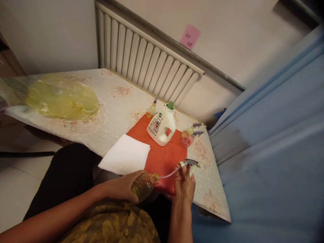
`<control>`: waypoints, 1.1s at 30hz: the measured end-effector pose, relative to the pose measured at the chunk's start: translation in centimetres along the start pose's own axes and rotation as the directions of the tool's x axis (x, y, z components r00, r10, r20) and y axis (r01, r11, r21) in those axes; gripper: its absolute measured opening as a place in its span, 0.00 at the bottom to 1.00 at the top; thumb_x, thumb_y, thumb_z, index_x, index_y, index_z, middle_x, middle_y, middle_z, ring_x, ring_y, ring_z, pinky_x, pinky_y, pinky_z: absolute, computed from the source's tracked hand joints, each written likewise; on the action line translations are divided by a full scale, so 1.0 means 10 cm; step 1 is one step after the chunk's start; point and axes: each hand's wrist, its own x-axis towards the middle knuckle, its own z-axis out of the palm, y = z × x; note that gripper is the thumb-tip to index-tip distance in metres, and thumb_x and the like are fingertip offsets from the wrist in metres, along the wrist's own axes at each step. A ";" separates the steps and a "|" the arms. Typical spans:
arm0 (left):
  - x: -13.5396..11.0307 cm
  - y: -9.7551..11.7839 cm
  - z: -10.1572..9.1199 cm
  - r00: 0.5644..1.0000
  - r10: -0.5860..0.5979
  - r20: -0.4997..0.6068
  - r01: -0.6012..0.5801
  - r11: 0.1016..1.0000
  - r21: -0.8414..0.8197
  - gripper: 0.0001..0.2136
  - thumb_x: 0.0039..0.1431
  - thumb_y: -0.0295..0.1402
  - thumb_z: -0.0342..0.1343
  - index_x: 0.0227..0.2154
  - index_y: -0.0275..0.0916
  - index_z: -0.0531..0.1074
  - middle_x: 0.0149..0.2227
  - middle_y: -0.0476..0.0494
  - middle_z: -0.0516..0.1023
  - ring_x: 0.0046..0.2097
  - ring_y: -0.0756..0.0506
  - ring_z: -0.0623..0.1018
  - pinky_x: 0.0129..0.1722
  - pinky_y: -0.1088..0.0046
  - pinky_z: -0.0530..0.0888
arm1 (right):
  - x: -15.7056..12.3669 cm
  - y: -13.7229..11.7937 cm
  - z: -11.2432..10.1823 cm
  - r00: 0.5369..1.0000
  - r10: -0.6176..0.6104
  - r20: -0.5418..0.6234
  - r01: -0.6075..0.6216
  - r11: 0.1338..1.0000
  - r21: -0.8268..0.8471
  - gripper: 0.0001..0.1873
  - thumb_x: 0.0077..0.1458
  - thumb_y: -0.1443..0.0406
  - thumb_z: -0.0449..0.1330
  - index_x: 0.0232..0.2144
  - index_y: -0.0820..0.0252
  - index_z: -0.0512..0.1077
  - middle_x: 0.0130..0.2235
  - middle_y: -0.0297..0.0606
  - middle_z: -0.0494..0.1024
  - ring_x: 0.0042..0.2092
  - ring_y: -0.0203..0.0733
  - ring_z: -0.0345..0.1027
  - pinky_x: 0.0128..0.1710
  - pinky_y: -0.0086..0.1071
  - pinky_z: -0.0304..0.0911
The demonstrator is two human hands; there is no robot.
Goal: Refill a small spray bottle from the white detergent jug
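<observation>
My left hand (pixel 126 186) is wrapped round a clear spray bottle (pixel 145 185) with a yellowish tint, tilted near the table's front edge. In my right hand (pixel 185 185) is a grey and white trigger sprayer head (pixel 190 163), off the bottle and to its right. Its thin dip tube (pixel 169 174) runs from the head to the bottle's neck; whether the tip is inside I cannot tell. A folded white cloth (pixel 125 154) lies beyond my left hand. Under these things is a red-orange sheet (pixel 164 162), and a white jug (pixel 161 125) with a green spout stands on it.
Small spray bottles, one yellowish (pixel 151 109) and one pink (pixel 186 140), stand near the jug, with another yellow one (pixel 187 131) behind. A yellow plastic bag (pixel 62 96) lies at the left on the flowered tablecloth (pixel 121 79). A radiator (pixel 146 54) and blue curtain (pixel 268 145) border the table.
</observation>
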 end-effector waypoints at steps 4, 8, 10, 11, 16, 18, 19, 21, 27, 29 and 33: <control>-0.01 0.03 -0.01 1.000 -0.022 -0.011 0.022 1.000 0.011 0.42 0.39 0.33 0.68 0.62 0.47 0.61 0.62 0.45 0.70 0.62 0.33 0.68 0.64 0.56 0.64 | 0.00 0.00 0.01 0.999 0.030 -0.028 -0.029 0.999 0.041 0.24 0.36 0.65 0.77 0.37 0.59 0.73 0.36 0.31 0.80 0.35 0.34 0.77 0.38 0.29 0.75; -0.01 0.03 0.00 1.000 -0.018 -0.010 0.018 1.000 0.004 0.41 0.39 0.33 0.68 0.61 0.46 0.62 0.61 0.46 0.71 0.62 0.33 0.69 0.63 0.57 0.66 | 0.00 -0.01 0.00 0.999 0.037 -0.022 -0.037 0.999 0.026 0.24 0.35 0.65 0.77 0.36 0.59 0.73 0.34 0.30 0.80 0.34 0.34 0.77 0.37 0.28 0.75; -0.01 0.02 0.00 1.000 -0.016 -0.008 0.016 1.000 0.006 0.41 0.39 0.33 0.68 0.60 0.45 0.63 0.61 0.45 0.71 0.61 0.32 0.69 0.62 0.56 0.67 | 0.00 -0.01 0.00 0.999 0.026 -0.018 -0.025 0.999 0.031 0.24 0.35 0.65 0.77 0.36 0.59 0.73 0.34 0.30 0.80 0.34 0.33 0.77 0.37 0.28 0.75; -0.01 0.02 0.01 1.000 -0.019 -0.014 0.019 1.000 0.010 0.41 0.39 0.33 0.68 0.60 0.46 0.63 0.61 0.45 0.71 0.62 0.32 0.69 0.62 0.56 0.67 | 0.00 -0.01 0.00 1.000 0.021 -0.021 -0.020 0.999 0.032 0.24 0.35 0.65 0.77 0.36 0.59 0.73 0.35 0.30 0.80 0.35 0.34 0.77 0.37 0.28 0.75; -0.02 0.03 0.01 0.998 -0.043 -0.035 0.044 0.999 0.031 0.42 0.37 0.31 0.69 0.61 0.46 0.63 0.61 0.46 0.71 0.62 0.32 0.69 0.62 0.58 0.67 | 0.01 0.00 -0.02 1.000 -0.005 -0.030 0.004 0.999 -0.038 0.25 0.36 0.62 0.77 0.37 0.60 0.73 0.35 0.31 0.80 0.34 0.35 0.77 0.36 0.30 0.75; -0.02 0.05 0.01 0.999 -0.034 -0.031 0.035 0.999 0.027 0.42 0.38 0.31 0.68 0.60 0.46 0.64 0.60 0.45 0.72 0.61 0.32 0.69 0.61 0.57 0.67 | 0.01 -0.01 -0.02 1.000 -0.006 -0.023 0.005 0.999 -0.042 0.25 0.37 0.62 0.77 0.38 0.60 0.73 0.35 0.31 0.80 0.35 0.35 0.77 0.37 0.29 0.75; -0.03 0.06 0.01 0.999 -0.030 -0.031 0.030 0.999 0.024 0.42 0.38 0.31 0.68 0.60 0.46 0.63 0.60 0.45 0.72 0.61 0.32 0.69 0.62 0.57 0.67 | 0.01 -0.01 -0.01 1.000 0.000 -0.022 -0.001 1.000 -0.031 0.25 0.37 0.62 0.76 0.38 0.59 0.73 0.36 0.31 0.80 0.35 0.35 0.77 0.37 0.29 0.75; -0.03 0.06 0.01 0.999 -0.023 -0.027 0.024 1.000 0.016 0.42 0.38 0.31 0.68 0.61 0.47 0.63 0.60 0.45 0.71 0.61 0.32 0.70 0.62 0.57 0.67 | 0.00 -0.02 -0.01 0.999 0.020 -0.031 -0.020 1.000 0.002 0.25 0.35 0.64 0.77 0.37 0.60 0.73 0.35 0.31 0.80 0.35 0.35 0.77 0.37 0.29 0.75; -0.02 0.01 0.01 1.000 0.001 -0.007 -0.001 1.000 0.000 0.41 0.39 0.31 0.67 0.61 0.46 0.62 0.59 0.46 0.72 0.60 0.33 0.71 0.60 0.59 0.69 | 0.00 -0.02 -0.03 0.999 0.022 -0.044 -0.021 0.999 0.027 0.25 0.33 0.65 0.77 0.36 0.60 0.74 0.33 0.31 0.80 0.33 0.35 0.77 0.35 0.29 0.75; -0.03 0.00 0.01 1.000 -0.012 -0.011 0.012 1.000 0.006 0.42 0.39 0.31 0.67 0.62 0.46 0.61 0.60 0.46 0.72 0.60 0.32 0.71 0.60 0.59 0.69 | 0.01 -0.01 -0.05 0.999 0.023 -0.048 -0.022 1.000 0.021 0.25 0.34 0.65 0.77 0.36 0.60 0.74 0.34 0.31 0.81 0.34 0.35 0.77 0.36 0.30 0.75; -0.03 0.00 0.02 0.999 -0.041 -0.033 0.042 0.999 0.020 0.43 0.37 0.30 0.67 0.62 0.46 0.61 0.60 0.46 0.71 0.61 0.32 0.70 0.61 0.58 0.68 | 0.04 0.02 -0.09 0.998 0.022 -0.063 -0.022 1.000 0.007 0.24 0.36 0.63 0.76 0.36 0.60 0.73 0.34 0.32 0.81 0.34 0.36 0.77 0.38 0.31 0.75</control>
